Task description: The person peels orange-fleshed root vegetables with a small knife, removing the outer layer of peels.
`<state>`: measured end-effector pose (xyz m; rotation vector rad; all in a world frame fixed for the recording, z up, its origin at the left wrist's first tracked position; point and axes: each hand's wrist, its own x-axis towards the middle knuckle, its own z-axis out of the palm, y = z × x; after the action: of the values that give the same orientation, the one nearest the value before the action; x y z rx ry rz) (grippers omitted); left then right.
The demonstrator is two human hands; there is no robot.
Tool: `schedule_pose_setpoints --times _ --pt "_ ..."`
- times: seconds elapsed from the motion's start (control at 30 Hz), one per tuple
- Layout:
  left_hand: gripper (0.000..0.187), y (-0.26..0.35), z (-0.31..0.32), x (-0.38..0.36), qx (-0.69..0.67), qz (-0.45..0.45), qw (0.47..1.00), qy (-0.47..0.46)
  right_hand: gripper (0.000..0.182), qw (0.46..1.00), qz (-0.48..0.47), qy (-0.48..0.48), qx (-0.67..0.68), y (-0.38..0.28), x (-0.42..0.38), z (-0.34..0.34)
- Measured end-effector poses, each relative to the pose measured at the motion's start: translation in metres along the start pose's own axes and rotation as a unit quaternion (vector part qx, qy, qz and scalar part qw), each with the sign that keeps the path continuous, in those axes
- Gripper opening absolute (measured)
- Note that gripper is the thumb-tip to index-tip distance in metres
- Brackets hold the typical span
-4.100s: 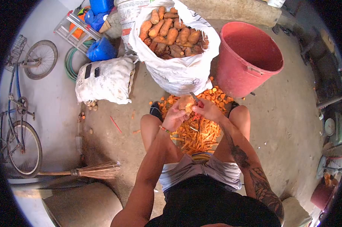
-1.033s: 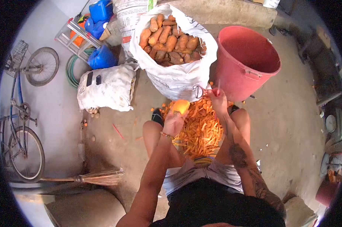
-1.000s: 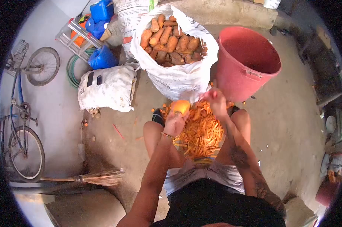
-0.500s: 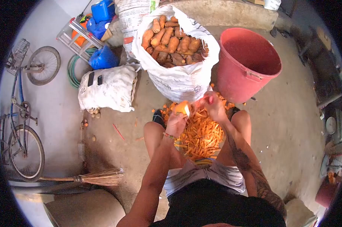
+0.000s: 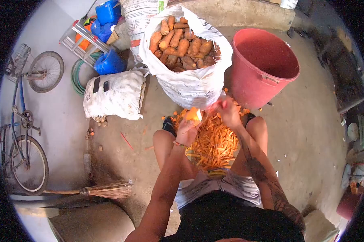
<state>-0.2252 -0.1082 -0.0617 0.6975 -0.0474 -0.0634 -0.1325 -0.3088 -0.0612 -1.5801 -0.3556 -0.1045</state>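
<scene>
My left hand [image 5: 185, 131] is wrapped round a peeled orange carrot [image 5: 193, 115], its bright end pointing up and away from me. Close to its right, my right hand [image 5: 230, 115] is closed on a red-handled tool [image 5: 223, 104]. Motion smears the tool, and I cannot tell what kind of blade it has. Below both hands, between my legs, lies a heap of orange carrot strips [image 5: 214, 145]. Beyond them stands a white woven sack [image 5: 190, 86], filled with thick unpeeled carrots [image 5: 184, 47].
A large red bin [image 5: 250, 76] stands right of the sack. To the left are a closed white sack [image 5: 113, 94] with two dark phone-like objects on it, a blue container [image 5: 109, 62], a ladder [image 5: 79, 42] and a bicycle [image 5: 24, 117]. A straw broom [image 5: 109, 189] lies nearer me.
My right hand and the red-handled tool have shifted slightly; the tool stays blurred. My left hand keeps the carrot in almost the same place, with its cut end turned a little.
</scene>
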Motion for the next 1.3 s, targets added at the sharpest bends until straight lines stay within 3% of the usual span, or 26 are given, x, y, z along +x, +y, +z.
schedule_pose_setpoints --times 0.03,0.13,0.17,0.27,0.3,0.4,0.43,0.53,0.57,0.67,0.7,0.8,0.83,0.93,1.07,1.2,1.3 --pt "0.055 -0.002 -0.003 0.004 0.022 0.01 0.998 -0.05 0.012 0.975 0.053 -0.089 -0.199 -0.048 -0.006 0.0" --pt "0.056 -0.001 0.0 -0.002 -0.037 0.0 0.998 -0.046 0.018 0.983 0.157 0.078 0.048 0.002 0.007 -0.004" --pt "0.056 -0.001 0.001 -0.002 -0.038 -0.005 0.998 -0.044 0.017 0.977 0.154 0.14 0.048 0.008 0.013 -0.011" --pt "0.056 0.006 0.003 0.0 -0.01 -0.005 0.999 -0.044 0.019 0.989 0.064 -0.062 -0.115 -0.049 -0.002 -0.006" --pt "0.056 0.006 0.007 -0.001 0.013 0.002 0.999 -0.045 0.018 0.984 0.072 -0.098 -0.129 -0.064 -0.004 -0.002" --pt "0.061 0.001 0.003 0.001 -0.009 -0.013 0.999 -0.03 0.024 0.986 0.114 0.118 -0.01 0.022 0.011 -0.012" --pt "0.062 0.002 0.001 -0.002 -0.031 -0.017 0.999 -0.031 0.017 0.978 0.171 0.117 0.034 -0.033 0.014 -0.016" --pt "0.062 0.007 0.002 0.001 -0.062 -0.025 0.996 -0.058 0.019 0.985 0.097 -0.094 -0.107 -0.065 -0.002 -0.006" --pt "0.062 0.005 0.004 0.0 -0.07 -0.029 0.995 -0.07 0.018 0.977 0.057 -0.061 -0.194 -0.049 -0.005 -0.005" --pt "0.063 0.012 0.017 -0.008 -0.076 -0.004 0.996 -0.057 0.026 0.976 0.172 0.111 -0.073 0.007 0.018 -0.029" --pt "0.066 0.012 0.01 -0.006 -0.071 -0.024 0.996 -0.057 0.02 0.98 0.116 0.124 0.106 -0.03 0.019 -0.018" --pt "0.067 0.011 0.021 -0.004 -0.058 -0.021 0.995 -0.08 0.02 0.974 0.076 -0.091 -0.191 -0.047 0.004 -0.011" --pt "0.067 0.008 0.016 -0.004 -0.046 -0.013 0.995 -0.093 0.022 0.996 0.053 -0.063 0.045 0.031 0.006 -0.013" --pt "0.063 0.011 0.015 -0.005 -0.051 -0.032 0.997 -0.04 0.024 0.979 0.125 0.093 -0.13 0.016 0.021 -0.023" --pt "0.054 0.002 0.002 -0.002 0.05 -0.023 0.998 0.033 0.03 0.935 0.012 -0.056 -0.351 -0.021 0.001 -0.022" --pt "0.054 -0.005 0.001 0.004 0.093 0.0 0.995 0.033 0.062 0.915 0.104 -0.217 -0.324 -0.044 -0.02 -0.01" --pt "0.053 -0.01 0.002 0.005 0.11 0.019 0.993 0.04 0.062 0.928 0.062 -0.21 -0.301 -0.046 -0.029 0.0"
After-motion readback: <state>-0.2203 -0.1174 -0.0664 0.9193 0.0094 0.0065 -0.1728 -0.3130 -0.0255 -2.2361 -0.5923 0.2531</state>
